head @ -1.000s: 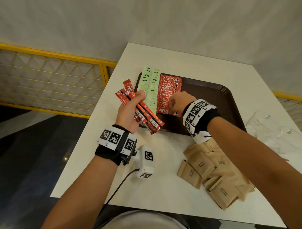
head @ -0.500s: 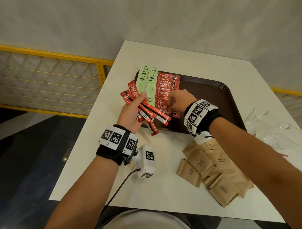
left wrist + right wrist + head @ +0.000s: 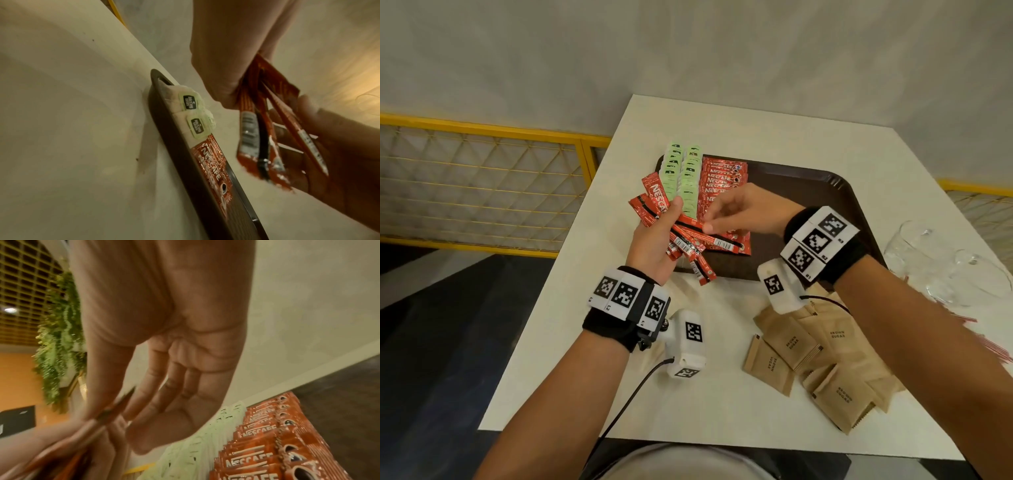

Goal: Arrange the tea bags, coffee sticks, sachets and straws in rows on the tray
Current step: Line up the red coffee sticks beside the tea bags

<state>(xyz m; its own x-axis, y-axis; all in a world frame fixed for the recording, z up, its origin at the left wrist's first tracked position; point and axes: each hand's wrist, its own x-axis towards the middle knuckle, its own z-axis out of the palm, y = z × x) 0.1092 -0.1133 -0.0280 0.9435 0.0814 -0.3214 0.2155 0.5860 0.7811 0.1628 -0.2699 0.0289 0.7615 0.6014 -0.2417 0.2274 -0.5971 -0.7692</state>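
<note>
A white table carries a dark brown tray whose long axis runs left to right across the head view. On the tray's left part lie two columns of green tea bags, running away from the person, and just to their right a column of red Nescafé coffee sticks, each stick lying crosswise with its long axis parallel to the tray's long side. Near the table's front right corner a loose pile of brown sugar sachets rests on the bare table, and clear glasses stand at the right edge. The left hand hovers over the tray's near left corner, fingers curled around a fanned bunch of coffee sticks whose upper ends point away to the left and lower ends toward the person and right. The right hand reaches in from the right, thumb and forefinger pinching the end of one stick in that fan.
</note>
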